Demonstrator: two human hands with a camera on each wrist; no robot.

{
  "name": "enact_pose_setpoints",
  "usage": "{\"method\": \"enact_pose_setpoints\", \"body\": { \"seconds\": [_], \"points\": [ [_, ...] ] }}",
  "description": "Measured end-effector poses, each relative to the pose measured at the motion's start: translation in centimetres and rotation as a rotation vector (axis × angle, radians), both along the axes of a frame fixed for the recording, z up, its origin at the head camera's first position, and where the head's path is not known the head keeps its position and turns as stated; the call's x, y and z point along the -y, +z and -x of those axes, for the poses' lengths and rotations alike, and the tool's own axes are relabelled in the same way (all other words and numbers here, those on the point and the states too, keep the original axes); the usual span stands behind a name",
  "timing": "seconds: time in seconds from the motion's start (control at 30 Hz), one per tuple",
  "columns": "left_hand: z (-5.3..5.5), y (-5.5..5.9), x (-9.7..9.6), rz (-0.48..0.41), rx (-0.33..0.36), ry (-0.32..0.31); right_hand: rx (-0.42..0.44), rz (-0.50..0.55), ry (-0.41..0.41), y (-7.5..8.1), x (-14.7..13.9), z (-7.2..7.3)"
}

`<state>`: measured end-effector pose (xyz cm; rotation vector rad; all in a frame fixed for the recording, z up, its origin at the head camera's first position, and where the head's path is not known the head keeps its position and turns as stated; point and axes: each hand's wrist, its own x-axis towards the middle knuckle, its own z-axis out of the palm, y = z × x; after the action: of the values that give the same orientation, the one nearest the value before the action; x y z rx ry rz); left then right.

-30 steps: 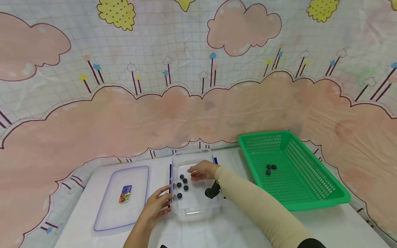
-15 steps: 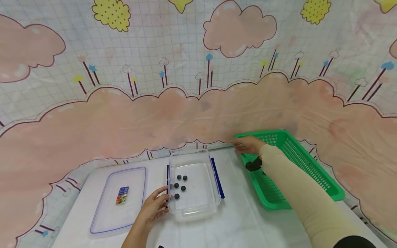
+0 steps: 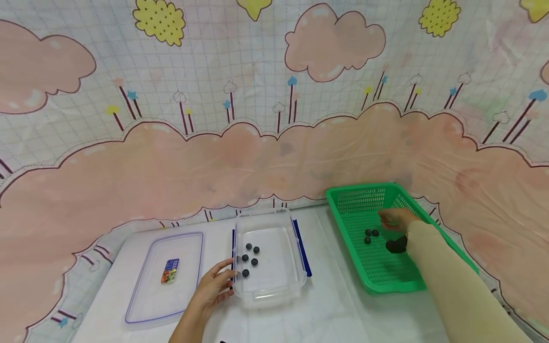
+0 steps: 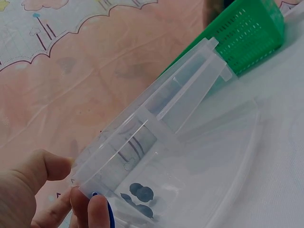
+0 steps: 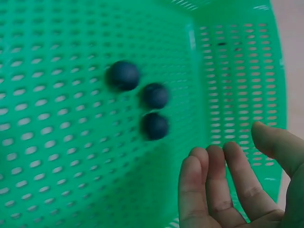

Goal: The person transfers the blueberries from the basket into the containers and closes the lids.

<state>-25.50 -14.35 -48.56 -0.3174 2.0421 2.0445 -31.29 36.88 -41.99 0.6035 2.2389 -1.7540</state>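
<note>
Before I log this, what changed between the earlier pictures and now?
The right hand moved rightward from over the clear rectangular plastic box to over the green perforated plastic basket. Nothing was visibly taken or released. Five small dark balls remain in the box, three balls in the basket; the left hand still touches the box.

right hand (image 3: 399,218) | clear box (image 3: 276,257) → over green basket (image 3: 377,287)

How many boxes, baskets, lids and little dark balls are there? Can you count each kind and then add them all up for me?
Clear box: 1
Green basket: 1
Clear lid: 1
Dark balls: 8 (5 in the box, 3 in the basket)
Total: 11
</note>
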Motion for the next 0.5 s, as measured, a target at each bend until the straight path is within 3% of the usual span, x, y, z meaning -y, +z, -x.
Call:
{"method": "enact_pose_setpoints", "body": {
  "seconds": [0.23,0.5],
  "points": [
    [0.0,0.2,-0.1,-0.007,0.001,0.006,0.024,-0.069,0.000,-1.7,0.0,-1.0],
    [-0.1,0.5,-0.1,-0.015,-0.005,0.010,0.032,-0.103,-0.052,-2.9,0.6,-1.1]
  ]
}}
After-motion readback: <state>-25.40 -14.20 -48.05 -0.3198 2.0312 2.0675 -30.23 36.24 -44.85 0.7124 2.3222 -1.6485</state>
